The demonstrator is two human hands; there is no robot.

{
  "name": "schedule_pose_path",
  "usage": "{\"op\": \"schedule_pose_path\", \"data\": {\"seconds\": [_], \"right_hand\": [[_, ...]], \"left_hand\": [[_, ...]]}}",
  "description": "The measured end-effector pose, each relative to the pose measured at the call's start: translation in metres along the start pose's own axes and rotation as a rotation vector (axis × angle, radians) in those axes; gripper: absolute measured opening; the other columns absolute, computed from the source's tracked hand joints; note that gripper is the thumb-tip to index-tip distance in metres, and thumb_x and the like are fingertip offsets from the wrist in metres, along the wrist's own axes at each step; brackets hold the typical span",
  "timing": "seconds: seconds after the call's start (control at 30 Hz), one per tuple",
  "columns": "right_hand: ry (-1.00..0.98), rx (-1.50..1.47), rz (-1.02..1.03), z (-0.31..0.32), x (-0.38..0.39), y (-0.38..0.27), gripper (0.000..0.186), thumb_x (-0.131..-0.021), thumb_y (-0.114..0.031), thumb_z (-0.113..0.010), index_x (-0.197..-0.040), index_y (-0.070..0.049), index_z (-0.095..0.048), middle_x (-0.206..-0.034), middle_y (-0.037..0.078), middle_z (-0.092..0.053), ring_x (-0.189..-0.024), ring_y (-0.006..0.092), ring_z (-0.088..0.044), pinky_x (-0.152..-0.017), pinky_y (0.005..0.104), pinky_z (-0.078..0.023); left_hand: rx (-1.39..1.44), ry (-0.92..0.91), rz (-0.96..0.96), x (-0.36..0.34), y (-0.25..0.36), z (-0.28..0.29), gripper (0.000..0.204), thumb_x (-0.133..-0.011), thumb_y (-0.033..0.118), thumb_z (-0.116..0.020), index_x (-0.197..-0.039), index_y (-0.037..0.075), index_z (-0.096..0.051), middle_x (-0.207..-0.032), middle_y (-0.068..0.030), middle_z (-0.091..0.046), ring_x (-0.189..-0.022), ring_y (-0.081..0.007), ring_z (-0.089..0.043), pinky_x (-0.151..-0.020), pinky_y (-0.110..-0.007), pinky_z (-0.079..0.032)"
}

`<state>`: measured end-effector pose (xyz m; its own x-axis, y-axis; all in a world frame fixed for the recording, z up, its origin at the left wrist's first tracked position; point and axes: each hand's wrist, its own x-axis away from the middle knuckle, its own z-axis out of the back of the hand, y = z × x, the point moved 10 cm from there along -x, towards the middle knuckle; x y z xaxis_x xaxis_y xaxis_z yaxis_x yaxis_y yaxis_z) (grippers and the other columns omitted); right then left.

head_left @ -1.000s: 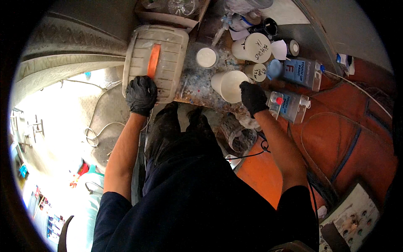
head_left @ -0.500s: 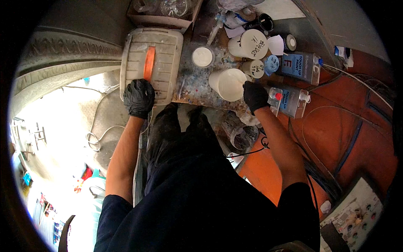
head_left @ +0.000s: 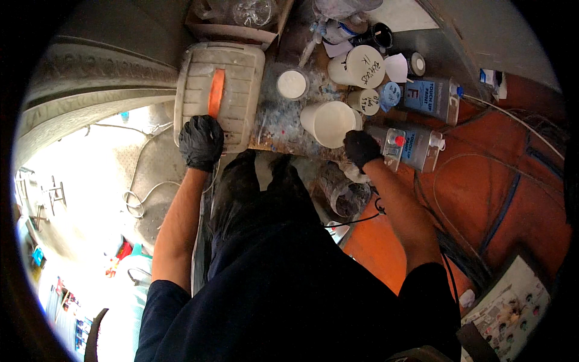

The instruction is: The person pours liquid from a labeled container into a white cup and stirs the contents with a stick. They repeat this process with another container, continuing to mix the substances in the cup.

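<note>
A grimy beige plastic box [head_left: 238, 90] with an orange strip on its lid is at the bench's left. Gloved in black, my left hand [head_left: 201, 140] grips the near end of this box, fingers curled over it. My right hand [head_left: 360, 146], also gloved, is closed beside the rim of a white cup [head_left: 322, 120] with pale contents; what the fingers hold is hidden. Behind the cup stand a white container [head_left: 292, 84], lidded tubs [head_left: 365, 65] with handwriting and a blue lid [head_left: 389, 95]. Two clear jugs [head_left: 422, 148] with blue labels are to the right of my right hand.
A stained bench [head_left: 271, 130] carries these items, with a cardboard box [head_left: 232, 33] at the back. A bucket [head_left: 338, 193] sits under the bench edge. Cables and hoses [head_left: 494, 223] lie across orange-red flooring at right; a pale cord [head_left: 136, 196] loops on the bright floor at left.
My right hand has shifted slightly toward me along the cup's rim since half a second ago. My left hand stays on the box.
</note>
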<state>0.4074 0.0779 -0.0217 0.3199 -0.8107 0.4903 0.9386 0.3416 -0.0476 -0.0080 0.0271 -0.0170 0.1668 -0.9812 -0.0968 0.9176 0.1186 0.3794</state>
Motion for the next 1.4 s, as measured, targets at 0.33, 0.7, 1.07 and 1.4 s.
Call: {"op": "schedule_pose_path", "data": {"seconds": [0.33,0.7,1.07,1.4], "right_hand": [[0.063,0.054,-0.048,0.020,-0.013,0.011,0.019,-0.087,-0.024,-0.057,-0.087,-0.006,-0.065,-0.082,0.018,-0.065,-0.079,0.0382,-0.064,-0.070,0.0513,-0.051],[0.001,0.050,-0.103,0.017,-0.020,0.017,0.024,-0.089,-0.024,-0.054,-0.090,-0.003,-0.065,-0.087,0.017,-0.066,-0.083,0.0403,-0.062,-0.077,0.0499,-0.050],[0.002,0.046,-0.141,0.008,-0.028,0.023,0.025,-0.091,-0.026,-0.053,-0.094,-0.005,-0.066,-0.089,0.018,-0.066,-0.085,0.0392,-0.063,-0.074,0.0508,-0.050],[0.073,-0.053,-0.079,0.017,-0.031,0.003,0.022,-0.089,-0.026,-0.055,-0.089,-0.007,-0.065,-0.087,0.017,-0.066,-0.084,0.0384,-0.063,-0.074,0.0491,-0.050]], "left_hand": [[0.025,0.021,0.012,0.003,-0.001,0.006,0.014,-0.082,0.019,-0.061,-0.092,0.010,-0.058,-0.085,-0.0133,-0.057,-0.081,-0.0362,-0.057,-0.069,-0.048,-0.044],[0.010,0.028,0.012,0.005,-0.005,0.001,0.016,-0.084,0.024,-0.059,-0.090,0.010,-0.057,-0.086,-0.0150,-0.057,-0.080,-0.0376,-0.056,-0.068,-0.051,-0.043],[0.057,0.084,-0.041,0.003,-0.001,0.005,0.014,-0.084,0.022,-0.058,-0.090,0.009,-0.057,-0.083,-0.0152,-0.056,-0.076,-0.0378,-0.055,-0.064,-0.051,-0.042],[-0.005,0.048,-0.020,0.005,-0.001,0.006,0.016,-0.082,0.021,-0.061,-0.093,0.010,-0.058,-0.085,-0.0135,-0.058,-0.081,-0.0360,-0.057,-0.068,-0.047,-0.045]]}}
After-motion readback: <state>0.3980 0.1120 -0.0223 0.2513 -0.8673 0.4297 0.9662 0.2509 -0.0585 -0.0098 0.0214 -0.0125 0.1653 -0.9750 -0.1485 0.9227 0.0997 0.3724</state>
